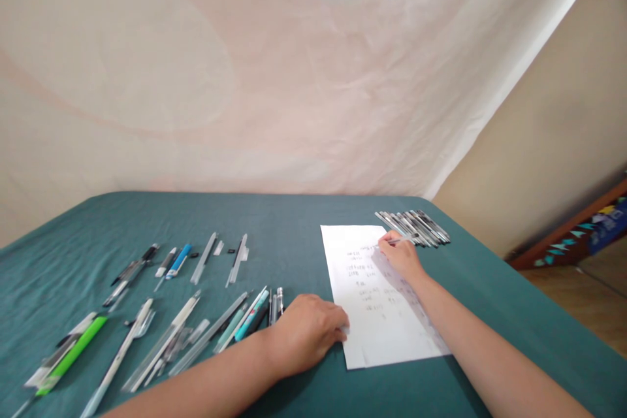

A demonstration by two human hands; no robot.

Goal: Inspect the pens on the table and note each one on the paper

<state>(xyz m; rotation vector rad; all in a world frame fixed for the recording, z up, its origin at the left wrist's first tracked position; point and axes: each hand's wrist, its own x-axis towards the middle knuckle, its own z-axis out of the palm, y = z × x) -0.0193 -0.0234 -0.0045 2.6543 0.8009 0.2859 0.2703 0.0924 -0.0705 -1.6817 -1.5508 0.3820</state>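
A white sheet of paper [377, 333] with faint handwriting lies on the teal tablecloth [294, 222]. My left hand [306, 333] rests on the cloth with curled fingers pressing the sheet's left edge. My right hand [400, 253] lies over the sheet's top right part, fingers pinched on a thin pen [398, 241] whose tip points right. Just beyond it a row of several dark and silver pens [414, 227] lies side by side.
Many loose pens and markers are scattered on the left half of the table: a green marker [73, 354], a blue-capped pen [179, 260], clear and teal pens [245, 319]. A pale cloth backdrop [274, 65] hangs behind. Floor and a patterned edge [582, 235] show at right.
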